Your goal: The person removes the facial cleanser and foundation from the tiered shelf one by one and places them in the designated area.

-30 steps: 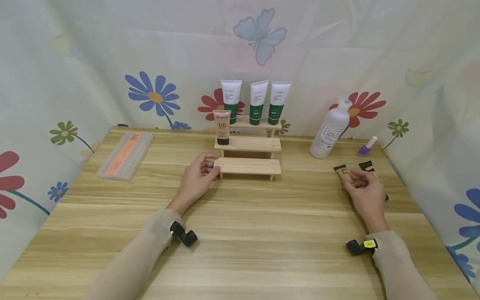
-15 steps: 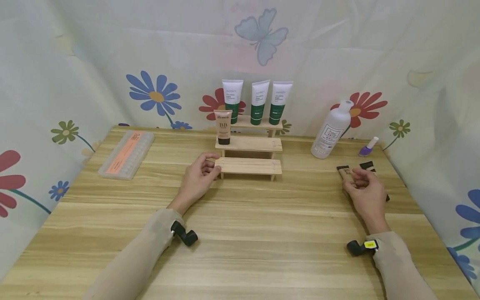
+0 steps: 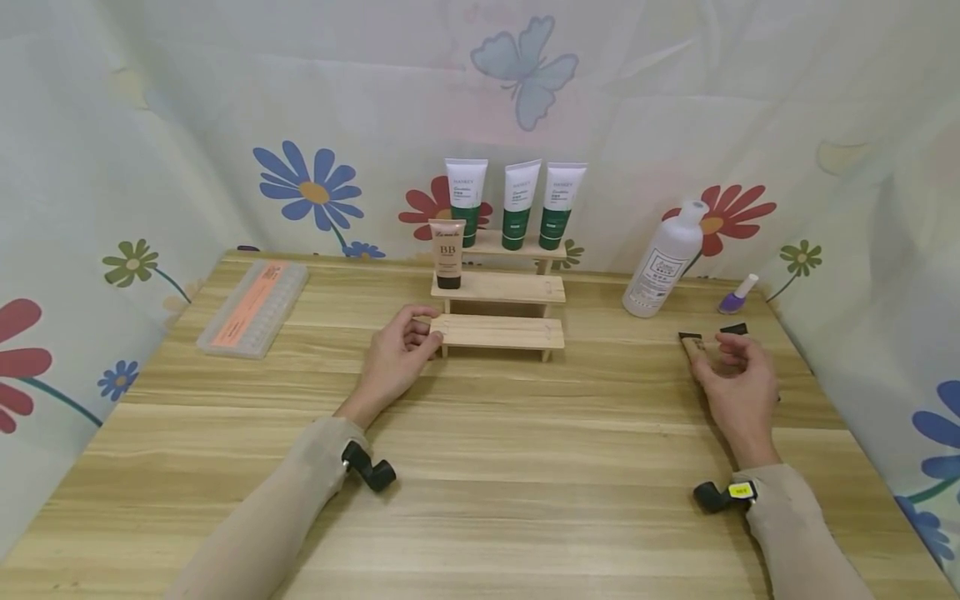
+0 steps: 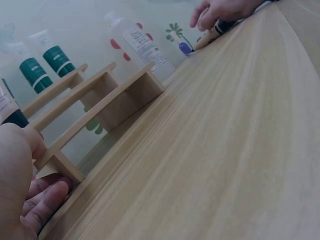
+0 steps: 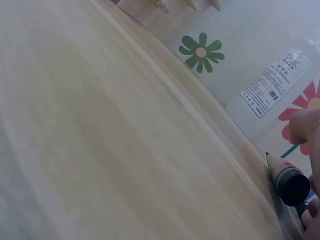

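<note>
My left hand [image 3: 397, 348] pinches the left end of the lowest step of a three-tier wooden stand [image 3: 498, 332]; in the left wrist view its fingers [image 4: 50, 205] lie around the leg. On the middle step a BB cream tube [image 3: 447, 254] stands on its black cap. Three white-and-green tubes [image 3: 515, 208] stand on the top step. At the right, my right hand [image 3: 738, 383] hovers low with parted, bent fingers over two BB cream tubes lying down. One tube [image 3: 693, 344] shows beside the thumb; the other tube's black end [image 3: 733, 329] shows behind the fingers.
A white bottle [image 3: 663, 262] stands behind the right hand, with a small purple nail polish bottle [image 3: 733, 300] to its right. A clear plastic case [image 3: 281, 312] with an orange label lies at the far left. A flowered curtain [image 3: 360, 108] hangs behind the table.
The right fingers have spread and moved slightly further over the lying tubes. The nearer-left tube has shifted a little to the right. My left hand keeps its grip on the stand.
</note>
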The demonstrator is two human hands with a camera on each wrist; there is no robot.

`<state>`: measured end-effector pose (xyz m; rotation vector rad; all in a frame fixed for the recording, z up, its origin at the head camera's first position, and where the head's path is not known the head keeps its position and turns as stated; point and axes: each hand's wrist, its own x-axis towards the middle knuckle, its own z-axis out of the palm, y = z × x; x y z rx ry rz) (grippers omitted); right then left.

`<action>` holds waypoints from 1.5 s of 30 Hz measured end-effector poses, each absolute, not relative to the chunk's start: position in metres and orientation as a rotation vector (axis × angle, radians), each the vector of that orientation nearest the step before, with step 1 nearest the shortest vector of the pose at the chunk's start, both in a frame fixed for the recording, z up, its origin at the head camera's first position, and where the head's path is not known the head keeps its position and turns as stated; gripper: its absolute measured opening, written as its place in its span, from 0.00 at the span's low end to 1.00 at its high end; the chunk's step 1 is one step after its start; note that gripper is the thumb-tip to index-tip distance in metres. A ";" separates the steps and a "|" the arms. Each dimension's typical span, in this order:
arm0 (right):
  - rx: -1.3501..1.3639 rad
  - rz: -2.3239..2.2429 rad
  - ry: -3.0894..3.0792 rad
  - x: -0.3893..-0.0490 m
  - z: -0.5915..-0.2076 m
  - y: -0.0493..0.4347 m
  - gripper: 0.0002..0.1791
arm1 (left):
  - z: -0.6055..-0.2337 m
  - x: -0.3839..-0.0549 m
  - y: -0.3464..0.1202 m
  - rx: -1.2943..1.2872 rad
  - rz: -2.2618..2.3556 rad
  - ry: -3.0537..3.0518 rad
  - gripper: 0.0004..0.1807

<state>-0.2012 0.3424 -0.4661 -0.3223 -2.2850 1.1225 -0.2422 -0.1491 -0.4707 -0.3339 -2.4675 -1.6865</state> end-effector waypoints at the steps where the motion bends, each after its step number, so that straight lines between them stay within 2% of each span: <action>1: -0.321 1.129 -2.266 -0.201 -0.466 0.342 0.26 | -0.470 -0.242 -0.149 -0.332 -1.684 -2.469 0.17; 8: -0.227 1.195 -2.095 -0.199 -0.453 0.325 0.26 | -0.471 -0.240 -0.149 -0.332 -1.697 -2.481 0.18; 16: -0.040 1.422 -1.954 -0.210 -0.430 0.284 0.27 | -0.472 -0.240 -0.149 -0.328 -1.693 -2.481 0.17; 30: 0.256 1.667 -1.822 -0.242 -0.398 0.180 0.29 | -0.468 -0.241 -0.148 -0.334 -1.699 -2.478 0.17; 45: 0.326 1.748 -1.902 -0.267 -0.394 0.084 0.32 | -0.468 -0.241 -0.149 -0.315 -1.674 -2.495 0.17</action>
